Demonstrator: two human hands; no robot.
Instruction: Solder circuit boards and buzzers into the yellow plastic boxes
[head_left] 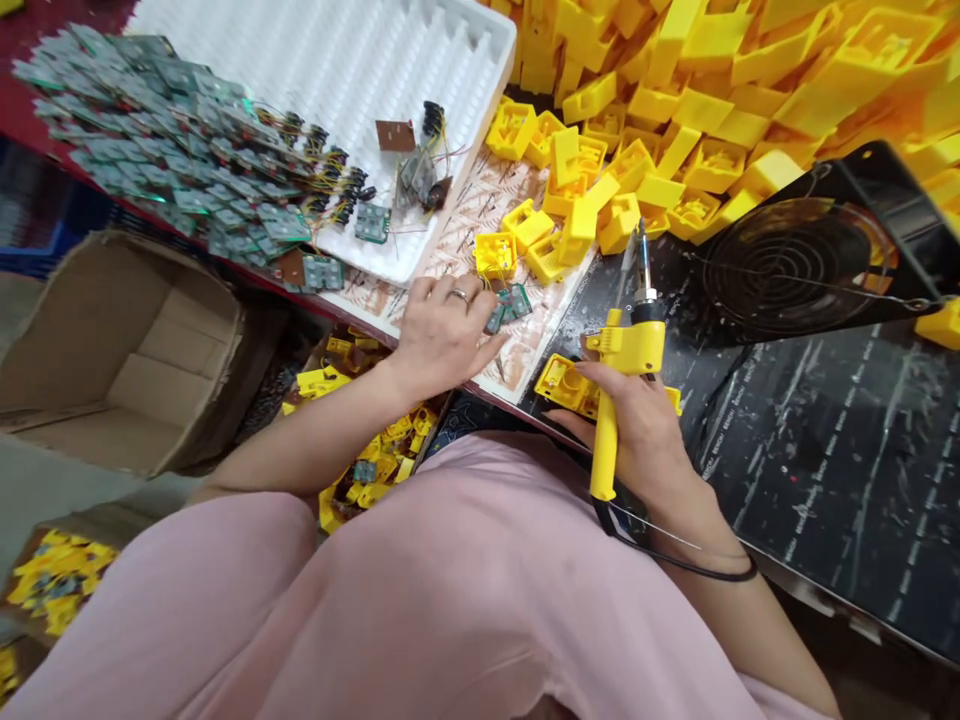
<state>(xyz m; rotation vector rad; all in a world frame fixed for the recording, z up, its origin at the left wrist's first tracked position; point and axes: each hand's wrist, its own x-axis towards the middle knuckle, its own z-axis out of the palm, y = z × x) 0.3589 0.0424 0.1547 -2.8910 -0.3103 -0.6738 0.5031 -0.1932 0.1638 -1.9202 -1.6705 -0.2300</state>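
My left hand [448,325], a ring on one finger, lies on the patterned board with fingers apart and gripping nothing visible. Close by its fingertips are a small green circuit board [511,306] and an open yellow plastic housing [495,256]; whether the fingertips touch either is unclear. My right hand [649,425] is closed around a yellow soldering iron [606,450], its metal tip pointing away from me. Solder wire trails behind the iron. Partly under that hand, another yellow housing [562,378] sits at the table edge; contact between them cannot be made out.
A white foam tray [330,50] carries a heap of circuit boards [187,150] and wired black parts. Yellow housings [712,90] pile up at the back right. A black fan [795,250] stands right of the iron. Below left is an open cardboard box [172,370].
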